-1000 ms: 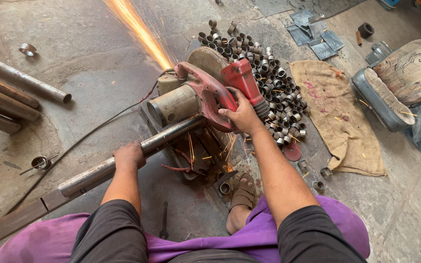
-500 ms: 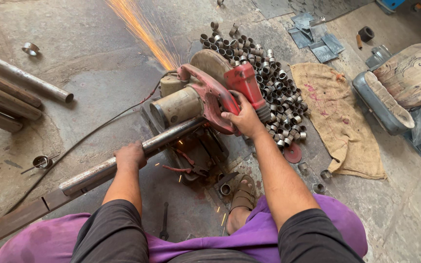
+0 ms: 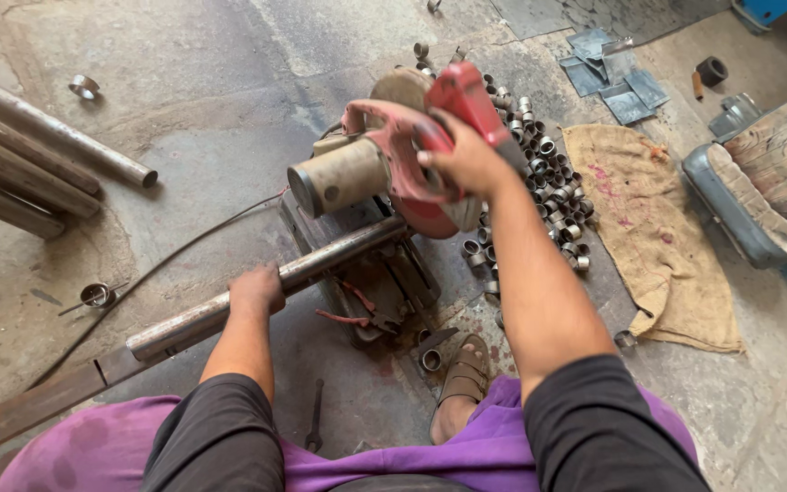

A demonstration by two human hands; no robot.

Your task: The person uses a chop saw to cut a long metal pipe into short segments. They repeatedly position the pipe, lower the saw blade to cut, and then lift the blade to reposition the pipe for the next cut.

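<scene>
A person is sitting on a stained, dusty grey concrete floor (image 3: 229, 109). The right hand (image 3: 462, 159) is closing around the handle of a red chop saw (image 3: 403, 164); the left hand (image 3: 255, 292) is gripping a long grey steel pipe (image 3: 266, 287) lying under the saw. Short cut pipe rings (image 3: 548, 182) are lying beside a tan burlap sack (image 3: 658, 237).

- I'm in a metal workshop, sitting on a stained concrete floor (image 3: 211, 82).
- A red chop saw (image 3: 403, 155) stands before me.
- Steel pipes (image 3: 38, 155) lie at my left.
- Cut pipe rings (image 3: 548, 173) are heaped beside a burlap sack (image 3: 658, 237).
</scene>
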